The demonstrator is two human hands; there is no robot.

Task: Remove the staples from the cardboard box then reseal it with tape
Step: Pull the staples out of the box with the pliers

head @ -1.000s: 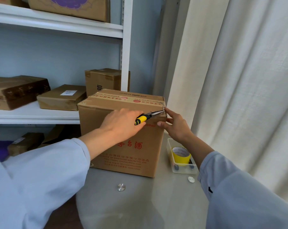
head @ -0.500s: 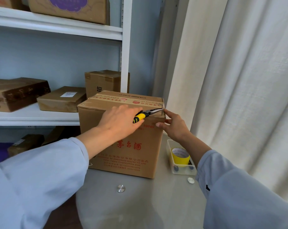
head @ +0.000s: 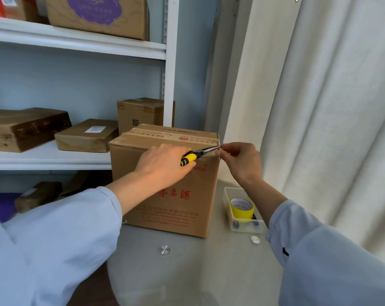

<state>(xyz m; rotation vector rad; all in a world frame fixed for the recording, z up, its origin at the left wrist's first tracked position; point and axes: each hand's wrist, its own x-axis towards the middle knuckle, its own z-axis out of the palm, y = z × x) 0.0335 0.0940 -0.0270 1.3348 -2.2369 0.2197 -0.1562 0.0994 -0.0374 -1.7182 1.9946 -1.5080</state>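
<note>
The left hand (head: 165,167) grips yellow-handled pliers (head: 197,154), tips at the box's (head: 165,195) upper right corner, mid-frame. The right hand (head: 242,161) curls beside the tips, pinching something unclear. Tape (head: 242,209) sits in a tray (head: 244,226), lower right.

The cardboard box (head: 176,208) bears red characters "茅台酒"; its smaller print is unreadable.
</note>
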